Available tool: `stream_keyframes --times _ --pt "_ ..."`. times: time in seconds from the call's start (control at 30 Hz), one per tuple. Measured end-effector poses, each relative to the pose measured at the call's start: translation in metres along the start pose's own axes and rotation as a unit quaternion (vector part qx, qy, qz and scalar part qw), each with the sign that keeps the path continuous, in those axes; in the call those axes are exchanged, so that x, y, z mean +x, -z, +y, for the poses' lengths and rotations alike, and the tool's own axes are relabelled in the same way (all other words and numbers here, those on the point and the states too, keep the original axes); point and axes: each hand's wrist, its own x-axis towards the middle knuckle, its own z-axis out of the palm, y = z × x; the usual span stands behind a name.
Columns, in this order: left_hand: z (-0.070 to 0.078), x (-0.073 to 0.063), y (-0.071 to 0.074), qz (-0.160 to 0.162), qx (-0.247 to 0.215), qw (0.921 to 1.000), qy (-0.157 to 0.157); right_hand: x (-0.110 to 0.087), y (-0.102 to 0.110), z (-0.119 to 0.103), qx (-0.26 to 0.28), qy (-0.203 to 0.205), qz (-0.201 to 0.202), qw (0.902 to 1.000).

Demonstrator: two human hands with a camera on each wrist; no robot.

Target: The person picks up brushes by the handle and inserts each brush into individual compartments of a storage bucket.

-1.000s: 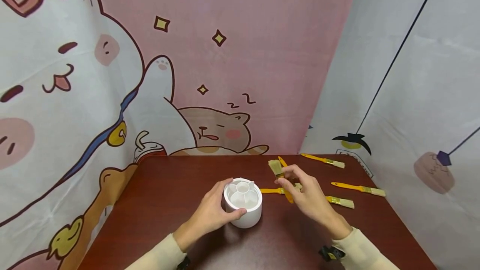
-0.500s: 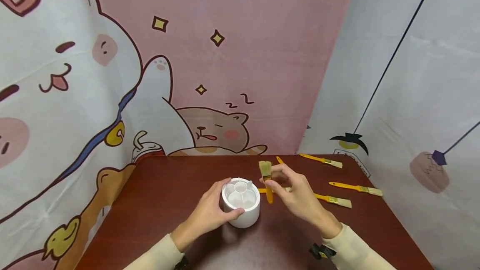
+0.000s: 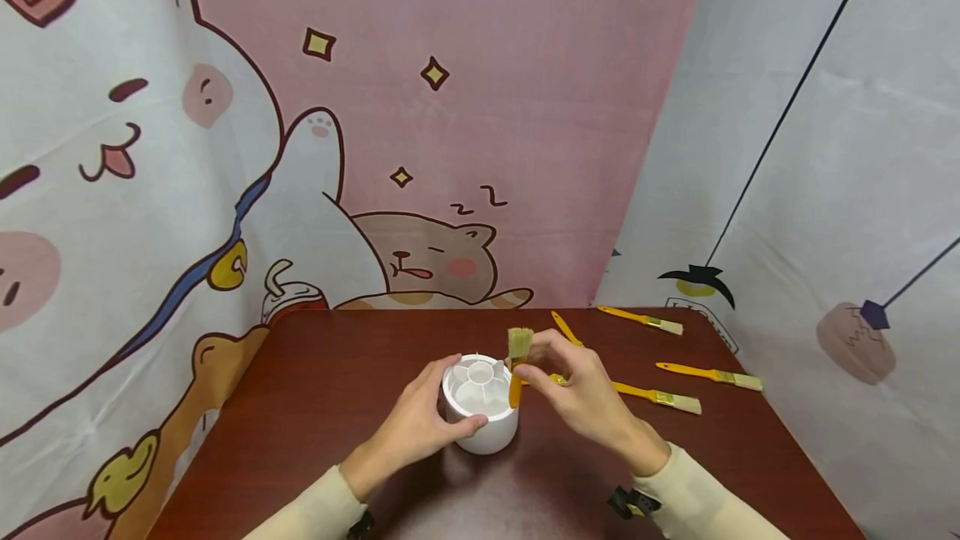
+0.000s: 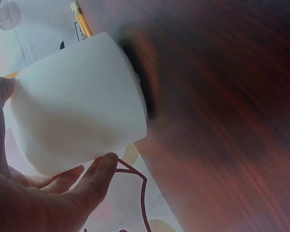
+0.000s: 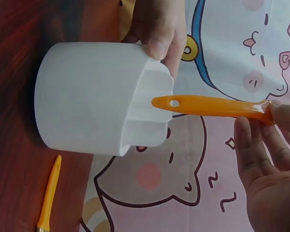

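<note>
A round white brush holder stands upright on the table, its top split by dividers into petal-like compartments. My left hand grips it from the left, fingers round the far side and thumb on the near rim. My right hand pinches a paintbrush near its metal band, pale bristles up and orange handle down. In the right wrist view the handle points at the raised dividers; whether its end touches them I cannot tell. The left wrist view shows mainly the holder's smooth side.
Several more orange-handled brushes lie to the right, including one at the back, one near the right edge and one beside my right hand. Cartoon-printed cloth hangs behind the dark red-brown table.
My right hand has moved left to the holder's right rim, turning the brush from tilted to nearly upright. My left hand keeps its hold on the holder.
</note>
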Motion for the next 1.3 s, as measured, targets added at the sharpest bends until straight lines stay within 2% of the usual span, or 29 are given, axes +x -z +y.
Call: stream_keyframes --times 0.4,0.67,0.8,1.07,1.3 --pt "0.001 0.000 0.001 -0.009 -0.004 0.9999 0.010 0.000 -0.013 0.015 0.028 0.013 -0.013 0.9994" --pt "0.002 0.000 0.001 -0.005 0.000 1.0000 0.006 -0.002 -0.019 0.023 0.002 0.007 -0.044 0.9990" --pt "0.002 0.000 0.001 -0.006 0.000 1.0000 0.007 -0.006 -0.020 0.028 -0.020 0.024 -0.053 0.9981" --pt "0.001 -0.001 0.001 -0.007 0.004 1.0000 0.004 -0.008 -0.024 0.037 -0.041 0.084 -0.064 0.9936" --pt "-0.001 0.001 0.000 -0.005 0.000 1.0000 -0.002 -0.010 -0.026 0.043 -0.049 0.090 -0.072 0.9921"
